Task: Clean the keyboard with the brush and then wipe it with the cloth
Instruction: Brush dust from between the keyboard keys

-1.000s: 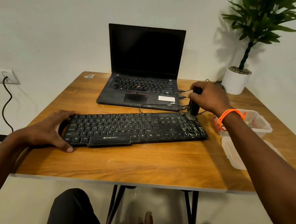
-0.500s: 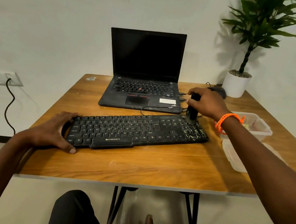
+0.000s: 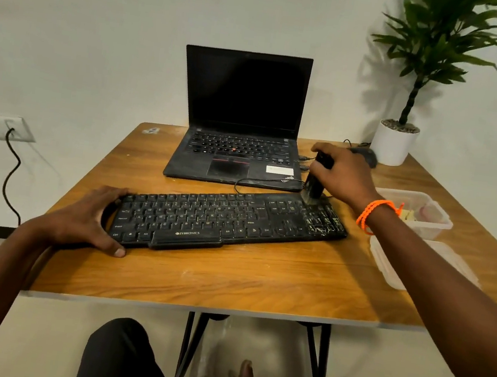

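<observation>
A black, dusty keyboard [image 3: 224, 220] lies slanted across the wooden table [image 3: 228, 280]. My left hand [image 3: 82, 220] grips the keyboard's left end, thumb along the front edge and fingers round the back. My right hand [image 3: 343, 175] holds a black brush [image 3: 314, 184] upright, its bristles down on the keyboard's far right corner, above the number pad. I see no cloth lying loose on the table.
An open black laptop [image 3: 236, 152] sits behind the keyboard, a cable running from it. A clear plastic box [image 3: 417, 213] and its lid [image 3: 414, 261] lie at the right edge. A black mouse [image 3: 365, 154] and a potted plant [image 3: 397, 141] stand at the back right.
The brush has slid a little left along the keyboard's back right corner. My left hand still holds the left end. The camera has tilted down a bit.
</observation>
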